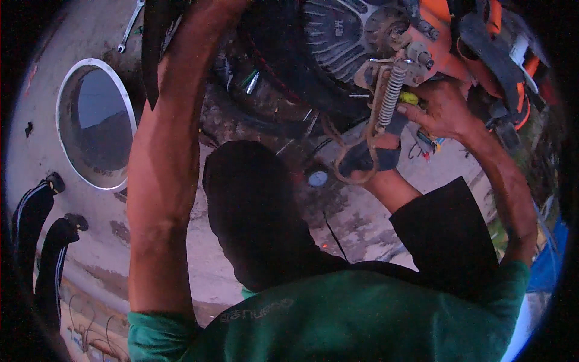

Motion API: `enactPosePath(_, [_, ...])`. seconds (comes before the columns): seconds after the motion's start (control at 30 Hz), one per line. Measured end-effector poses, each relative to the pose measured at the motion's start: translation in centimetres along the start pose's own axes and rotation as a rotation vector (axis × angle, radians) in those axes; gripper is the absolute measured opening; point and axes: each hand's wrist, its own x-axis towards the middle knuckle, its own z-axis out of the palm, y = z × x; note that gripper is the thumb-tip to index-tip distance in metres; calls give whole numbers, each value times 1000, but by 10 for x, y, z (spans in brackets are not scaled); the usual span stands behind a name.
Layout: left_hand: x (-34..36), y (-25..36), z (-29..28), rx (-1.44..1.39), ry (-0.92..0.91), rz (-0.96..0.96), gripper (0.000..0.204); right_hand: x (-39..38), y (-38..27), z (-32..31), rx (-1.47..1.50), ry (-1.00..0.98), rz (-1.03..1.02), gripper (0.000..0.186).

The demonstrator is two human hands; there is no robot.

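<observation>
My left forearm point(163, 181) reaches up past the top edge, its hand out of sight. My right hand point(437, 111) is curled around a small yellow object point(409, 97), partly hidden, beside a coil spring point(392, 93) on a rusty bracket with a loop point(374, 164). Above sit a finned metal wheel hub point(338, 42), its black tyre point(271, 60) and orange vehicle bodywork point(434, 15). My sandalled foot point(377, 175) is behind the bracket's loop.
A round metal-rimmed basin point(60, 114) and a wrench point(129, 27) lie on the left. Another person's striped trouser legs point(42, 205) show at the left edge. Scattered tools point(252, 83) and a round gauge point(317, 178) lie on the ground. A blue object point(552, 253) is at far right.
</observation>
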Motion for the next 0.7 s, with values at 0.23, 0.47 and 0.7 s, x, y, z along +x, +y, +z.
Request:
enactPosePath(0.23, [18, -6, 8, 28, 53, -44, 86, 9, -1, 9, -79, 24, -29, 54])
enactPosePath(0.47, [22, -15, 3, 33, 82, -29, 90, 5, -13, 14, -69, 101, -37, 48])
enactPosePath(0.7, [25, -29, 1, -38, -20, 50, 84, -10, -33, 6, -129, 0, 142, 37])
